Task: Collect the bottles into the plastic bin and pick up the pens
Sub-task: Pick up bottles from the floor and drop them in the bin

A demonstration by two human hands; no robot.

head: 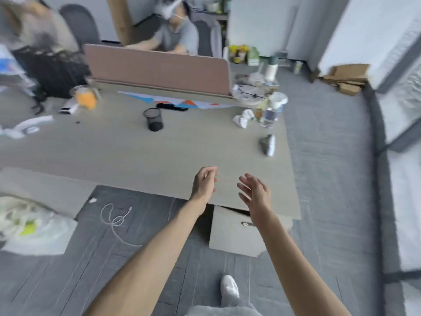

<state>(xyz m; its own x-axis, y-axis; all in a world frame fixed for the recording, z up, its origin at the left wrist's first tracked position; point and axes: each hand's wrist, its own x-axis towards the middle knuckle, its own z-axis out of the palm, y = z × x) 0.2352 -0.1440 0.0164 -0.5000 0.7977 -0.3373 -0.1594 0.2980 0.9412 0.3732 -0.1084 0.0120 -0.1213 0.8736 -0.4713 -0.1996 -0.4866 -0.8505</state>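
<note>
Both empty hands, left (203, 181) loosely curled and right (255, 192) spread, hover over the desk's (141, 151) near edge; bottles (271, 112) stand far right, well apart.

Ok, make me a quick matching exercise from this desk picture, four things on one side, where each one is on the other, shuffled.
Things:
1. black mesh cup
2. clear bottle
3. white cable
4. orange drink cup

Places:
A. on the floor in front of the desk
B. desk, far left
C. desk, middle
D. desk, right edge by crumpled paper

Pairs: 1-C, 2-D, 3-A, 4-B
</note>
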